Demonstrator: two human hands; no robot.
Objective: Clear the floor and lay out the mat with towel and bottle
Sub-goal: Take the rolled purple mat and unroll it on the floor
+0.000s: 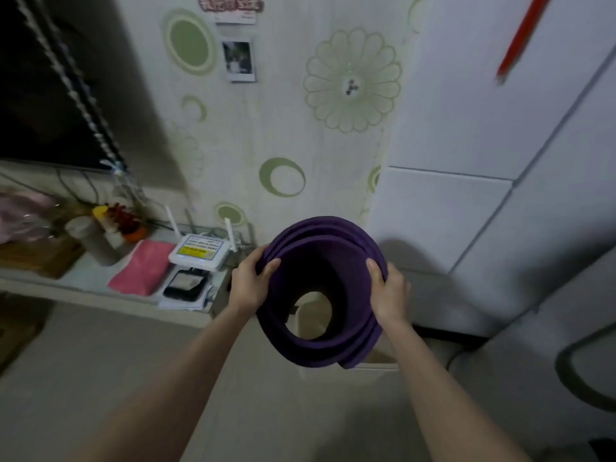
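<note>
A rolled purple mat [320, 345] stands on end in front of me, and I look down through its hollow middle. My left hand [253, 285] grips the roll's left rim with the thumb hooked inside. My right hand [388, 291] holds the right rim the same way. The roll's lower end sits over a beige box-like container [376, 363] by the wall. A folded pink cloth [143, 266] lies on the low shelf at the left. No bottle is clearly seen.
The low shelf [100, 296] at the left carries a white router [200, 250], a dark device [183, 285], a pale cylinder [93, 241] and small ornaments. White cabinet doors [466, 195] rise at the right. Grey floor [133, 361] spreads below.
</note>
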